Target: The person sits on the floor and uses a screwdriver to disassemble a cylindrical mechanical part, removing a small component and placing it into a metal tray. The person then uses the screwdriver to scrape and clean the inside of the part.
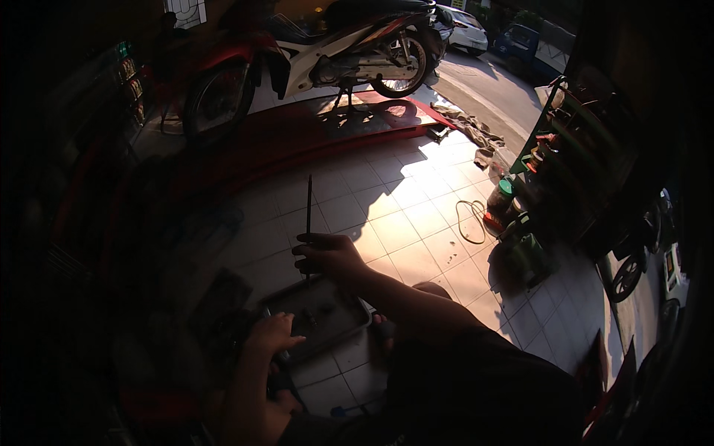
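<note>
A long, thin dark rod [309, 201] stands upright in my right hand [323, 253], its fingers closed round the lower part above a dark shallow tray [342, 327]. My left hand [275, 333] is lower, at the tray's left side beside a shiny metal piece, with thumb and fingers apart; whether it touches that piece I cannot tell. A few small dark parts [309, 312] lie in the tray. The area left of the tray is too dark to make out.
A red and white motorbike [335, 59] stands on a red platform [275, 126] ahead. Right are a green rack [550, 141], jars [500, 197], a looped cord [472, 223] and rags [480, 134] on the tiled floor [394, 223]. Vehicles [465, 30] stand outside.
</note>
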`<state>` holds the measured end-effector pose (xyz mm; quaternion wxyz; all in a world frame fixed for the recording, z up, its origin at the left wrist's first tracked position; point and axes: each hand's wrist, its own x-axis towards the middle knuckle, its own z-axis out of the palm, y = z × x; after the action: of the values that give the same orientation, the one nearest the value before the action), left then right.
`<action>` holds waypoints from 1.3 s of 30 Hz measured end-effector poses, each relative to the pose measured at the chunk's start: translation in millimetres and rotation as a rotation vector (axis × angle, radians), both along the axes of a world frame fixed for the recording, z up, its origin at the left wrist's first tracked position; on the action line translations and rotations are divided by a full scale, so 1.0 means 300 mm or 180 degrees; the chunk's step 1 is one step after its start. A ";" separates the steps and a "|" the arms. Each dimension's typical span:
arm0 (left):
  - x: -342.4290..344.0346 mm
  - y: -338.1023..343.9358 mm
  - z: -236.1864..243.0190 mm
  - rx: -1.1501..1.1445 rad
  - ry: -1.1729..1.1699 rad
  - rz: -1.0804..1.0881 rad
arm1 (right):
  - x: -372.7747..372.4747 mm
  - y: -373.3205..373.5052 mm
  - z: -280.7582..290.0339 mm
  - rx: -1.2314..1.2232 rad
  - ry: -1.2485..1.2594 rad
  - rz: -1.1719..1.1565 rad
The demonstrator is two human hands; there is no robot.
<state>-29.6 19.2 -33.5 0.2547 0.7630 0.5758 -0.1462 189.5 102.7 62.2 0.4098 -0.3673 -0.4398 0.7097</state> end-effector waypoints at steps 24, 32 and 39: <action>0.004 0.000 -0.015 -0.0109 0.0321 -0.0013 | 0.008 0.020 -0.039 0.0176 -0.0127 0.0239; 0.008 -0.002 0.007 -0.0165 0.0323 -0.0023 | 0.006 0.008 -0.027 -0.0119 0.0040 0.0200; -0.006 -0.002 -0.025 -0.0022 0.0304 -0.0079 | 0.009 0.009 -0.021 -0.0161 0.0100 0.0201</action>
<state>-31.5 18.5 -41.0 0.2277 0.7614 0.5773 -0.1876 192.0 105.3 56.0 0.3847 -0.3523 -0.4267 0.7388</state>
